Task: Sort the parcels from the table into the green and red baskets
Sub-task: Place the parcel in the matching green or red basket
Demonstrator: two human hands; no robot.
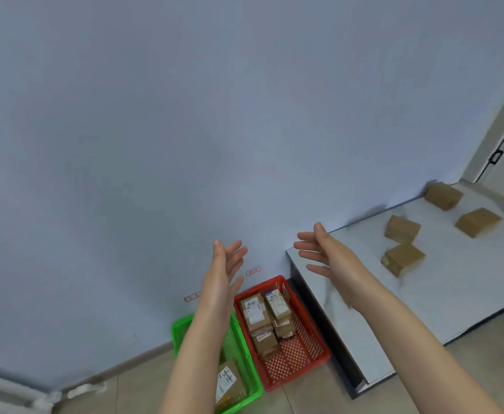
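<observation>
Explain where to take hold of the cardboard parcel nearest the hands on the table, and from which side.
Grip the nearest parcel across its left and right side faces, coming from above with the right hand. It lies flat on the table, and those sides look free; another parcel sits close behind it.

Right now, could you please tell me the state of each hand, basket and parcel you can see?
Left hand: open, empty, raised over the baskets.
Right hand: open, empty, raised.
Red basket: on the floor, several labelled parcels inside.
Green basket: on the floor, one parcel visible, partly hidden by the arm.
Table: four closed parcels on it, unsorted.
</observation>
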